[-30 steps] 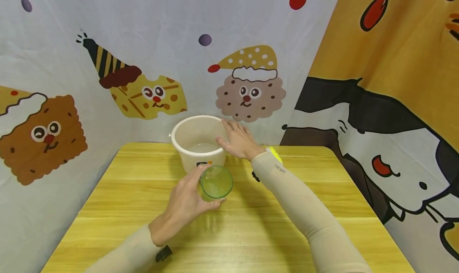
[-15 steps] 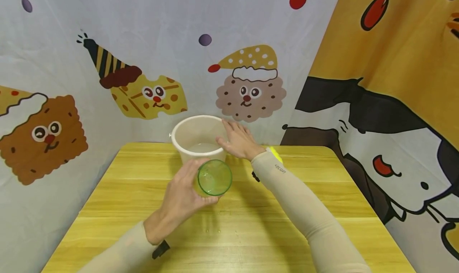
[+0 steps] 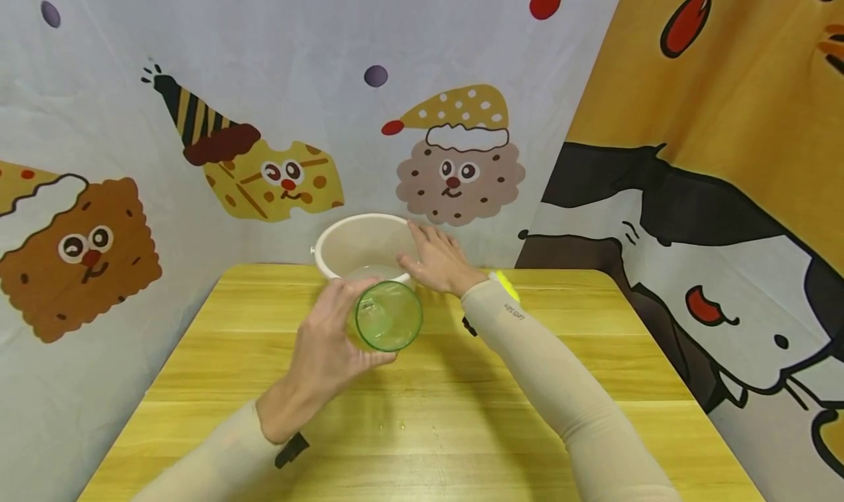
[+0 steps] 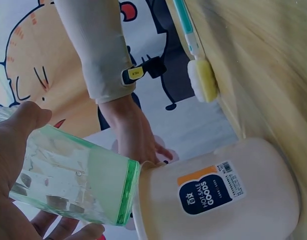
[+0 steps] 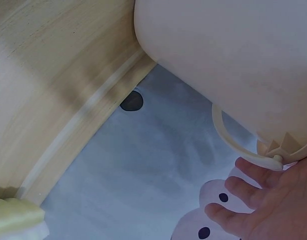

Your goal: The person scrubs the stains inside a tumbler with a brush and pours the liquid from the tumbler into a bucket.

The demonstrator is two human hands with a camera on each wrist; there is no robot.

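My left hand (image 3: 321, 344) grips a clear green cup (image 3: 389, 316), its round end facing the head camera. In the left wrist view a pale layer shows inside the cup near its thick green end, close to the bucket. The white bucket (image 3: 321, 256) stands upright at the table's back, with what looks like clear liquid at its bottom. My right hand (image 3: 443, 261) rests at the bucket's right rim, fingers mostly straight and spread on the outer side and thumb over the rim. In the right wrist view these fingers lie beside the bucket's handle (image 5: 228, 137).
A brush (image 4: 202, 80) with a teal handle and a yellow-white head lies on the wooden table (image 3: 527, 385), right of the bucket. A few droplets (image 3: 402, 426) dot the tabletop. A cartoon-printed cloth (image 3: 297, 40) hangs behind the table.
My left hand has moved the cup slightly up and left in the head view, toward the bucket, and the cup now hides more of its front. My right hand stays at the rim.
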